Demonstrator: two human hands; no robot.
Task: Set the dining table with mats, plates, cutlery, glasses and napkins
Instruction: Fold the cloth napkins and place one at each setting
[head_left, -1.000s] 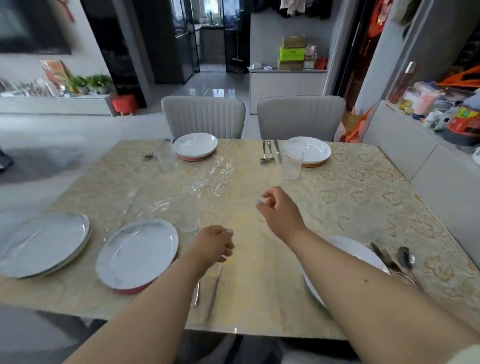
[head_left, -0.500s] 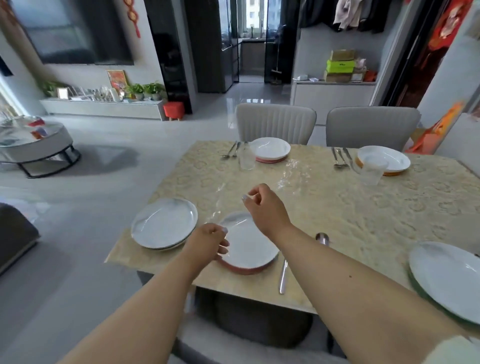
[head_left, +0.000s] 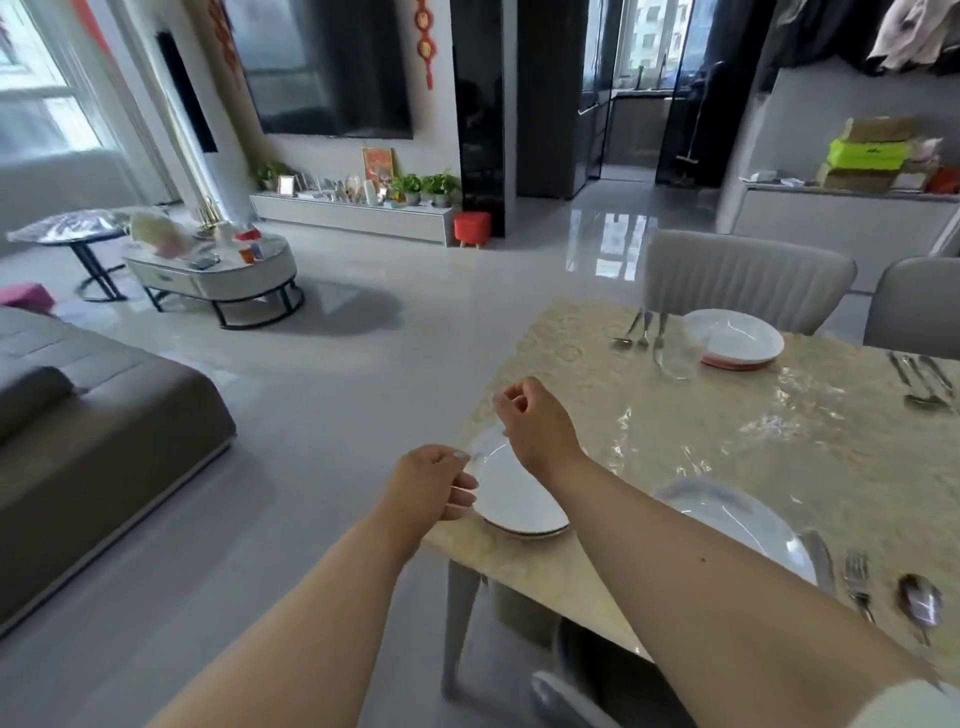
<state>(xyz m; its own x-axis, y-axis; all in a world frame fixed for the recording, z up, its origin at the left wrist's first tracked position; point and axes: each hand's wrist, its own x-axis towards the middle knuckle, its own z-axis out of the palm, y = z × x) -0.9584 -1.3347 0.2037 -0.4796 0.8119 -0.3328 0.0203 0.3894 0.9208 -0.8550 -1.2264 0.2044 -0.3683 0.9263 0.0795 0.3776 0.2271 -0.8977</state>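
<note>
Pale grey floor tiles and a low sofa framed the dining table, whose patterned cloth lay under a clear cover, as a person stood at its near left corner. Both hands hovered over the stacked plates at that corner; the left hand and right hand each had fingers curled with thumb and fingertips drawn together, and whether they pinched something thin and clear could not be told. A second plate sat along the near edge with a knife, fork and spoon to its right. At the far edge another plate rested on a reddish mat, a glass and cutlery just beside it. No napkins were visible. The corner stack looked close to the table's edge, so a careless lift or a nudge from a wrist could have sent it to the floor
</note>
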